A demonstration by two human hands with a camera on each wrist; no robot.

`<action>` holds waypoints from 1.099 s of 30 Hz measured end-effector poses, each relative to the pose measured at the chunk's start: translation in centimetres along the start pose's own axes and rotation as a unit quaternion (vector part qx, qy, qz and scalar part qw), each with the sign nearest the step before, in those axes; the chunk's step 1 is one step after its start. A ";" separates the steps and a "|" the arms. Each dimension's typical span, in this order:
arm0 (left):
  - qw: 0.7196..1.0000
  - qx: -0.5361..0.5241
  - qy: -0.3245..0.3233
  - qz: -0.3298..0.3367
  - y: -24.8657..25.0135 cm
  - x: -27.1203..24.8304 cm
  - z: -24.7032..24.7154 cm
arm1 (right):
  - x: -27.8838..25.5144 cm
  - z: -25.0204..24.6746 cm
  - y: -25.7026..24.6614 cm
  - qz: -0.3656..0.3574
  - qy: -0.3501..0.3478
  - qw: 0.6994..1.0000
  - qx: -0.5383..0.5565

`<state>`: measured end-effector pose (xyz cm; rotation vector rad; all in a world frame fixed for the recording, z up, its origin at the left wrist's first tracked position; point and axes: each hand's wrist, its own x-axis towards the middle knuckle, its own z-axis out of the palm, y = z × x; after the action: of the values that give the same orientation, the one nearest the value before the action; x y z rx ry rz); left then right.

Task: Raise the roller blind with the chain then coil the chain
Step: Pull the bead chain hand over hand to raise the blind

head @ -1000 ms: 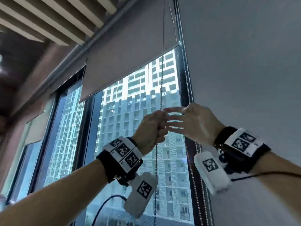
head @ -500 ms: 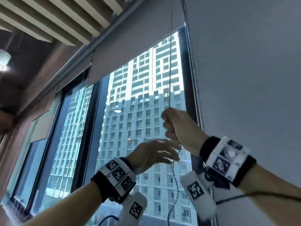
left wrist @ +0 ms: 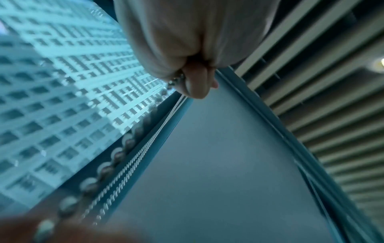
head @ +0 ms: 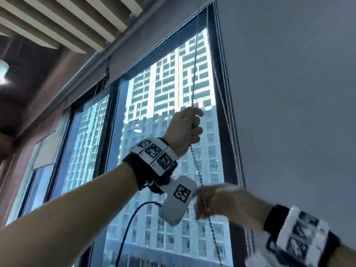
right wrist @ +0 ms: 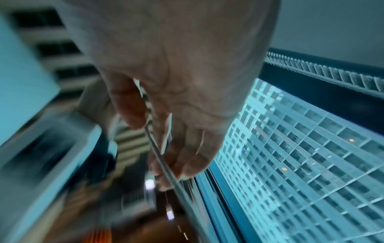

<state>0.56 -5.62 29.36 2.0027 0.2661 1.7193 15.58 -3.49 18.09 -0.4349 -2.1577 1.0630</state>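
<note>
The grey roller blind is rolled up to a narrow strip at the top of the window. Its bead chain hangs down in front of the glass. My left hand is raised and grips the chain in a fist; in the left wrist view beads come out of the left hand. Lower down, my right hand is blurred and curls round the same chain. In the right wrist view the chain runs under the thumb and across the fingers of my right hand.
A large grey surface fills the right side, with two more bead chains along its edge by the dark window frame. Slatted ceiling is overhead. A second window lies to the left.
The right hand has moved down along the chain. The left hand, open below half a second ago, has risen and gripped the chain higher up. The blind has gone up.
</note>
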 end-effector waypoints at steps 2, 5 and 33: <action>1.000 -0.023 -0.001 0.001 -0.6 -1.1 -0.1 | 1.3 -2.0 -3.5 -0.058 0.074 0.994 0.060; 0.999 -0.040 -0.005 -0.001 -1.7 -2.7 0.1 | 3.8 -3.4 -8.7 -0.131 0.152 0.971 0.127; 0.999 -0.020 -0.013 -0.030 -1.2 -0.3 -3.1 | 3.4 -1.8 -5.0 -0.121 0.430 0.854 -0.268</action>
<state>-2.36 -4.04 28.81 1.9678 0.2777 1.6474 14.43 -3.62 24.27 -0.7028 -1.5680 0.0310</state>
